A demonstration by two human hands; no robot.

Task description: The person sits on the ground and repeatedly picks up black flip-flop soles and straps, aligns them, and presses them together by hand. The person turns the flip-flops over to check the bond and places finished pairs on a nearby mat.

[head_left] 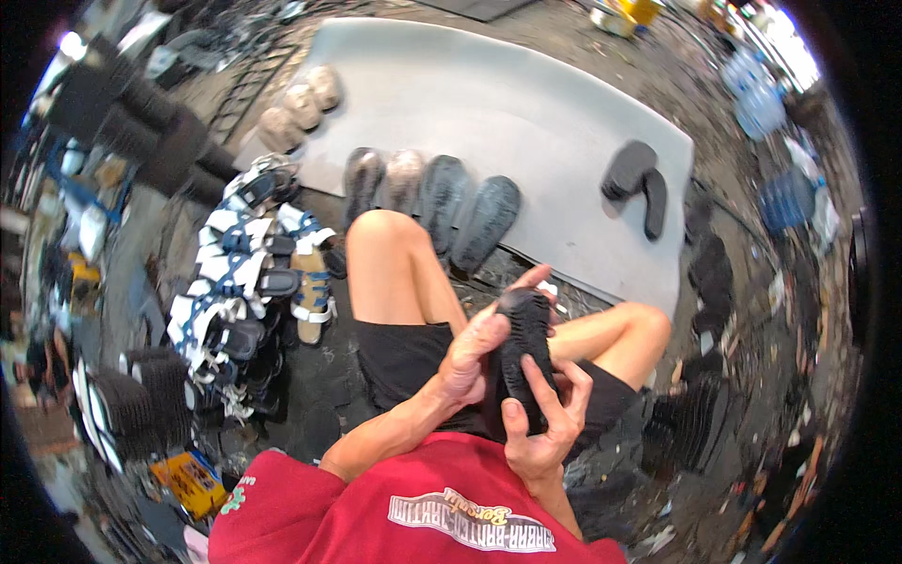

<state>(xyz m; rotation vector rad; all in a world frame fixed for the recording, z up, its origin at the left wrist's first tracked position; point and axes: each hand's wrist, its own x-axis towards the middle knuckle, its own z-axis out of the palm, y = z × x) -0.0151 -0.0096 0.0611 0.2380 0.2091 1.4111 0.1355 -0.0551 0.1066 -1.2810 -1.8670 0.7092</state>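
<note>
A black shoe sole (524, 350) with a ridged surface is held upright over my lap. My left hand (467, 362) wraps its left side, with the thumb near the upper end and a finger reaching past the top. On the lower right side, my right hand (550, 428) grips it, its fingers pressed on the ridged face and its thumb near the bottom end. Beyond my knees, several dark and brownish shoe-last-like forms (487, 224) lie in a row along the near edge of a grey sheet (526, 103).
Strapped white, blue and black sandals (225, 254) are piled at the left, beside stacked black soles (155, 404) and a yellow box (191, 481). Beige forms (303, 106) and two black soles (628, 169) rest on the sheet. More black soles (686, 423) are stacked at the right.
</note>
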